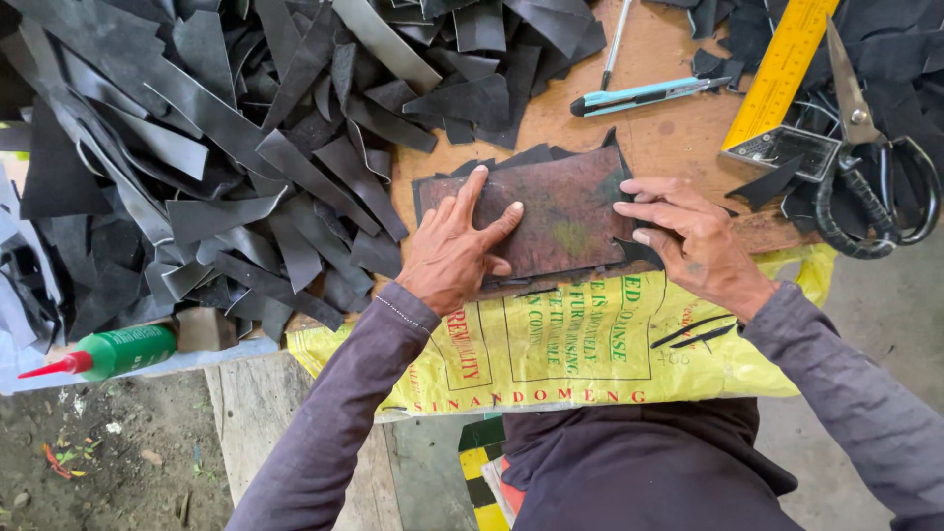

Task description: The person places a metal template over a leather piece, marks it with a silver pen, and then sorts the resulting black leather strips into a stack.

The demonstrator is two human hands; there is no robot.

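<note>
A dark brown leather-like rectangular sheet [565,211] lies on top of a stack of similar black pieces on the wooden worktable [678,128]. My left hand [454,246] lies flat on the sheet's left part, fingers spread. My right hand [688,236] presses with its fingertips on the sheet's right edge. Neither hand grips anything; both rest on the sheet.
A big heap of black offcut strips [216,147] covers the table's left side. A teal utility knife [639,95], a pen [617,39], a yellow square ruler [782,69] and large scissors [870,157] lie behind. A green glue bottle [113,352] sits at left; a yellow sack [590,344] hangs over the front edge.
</note>
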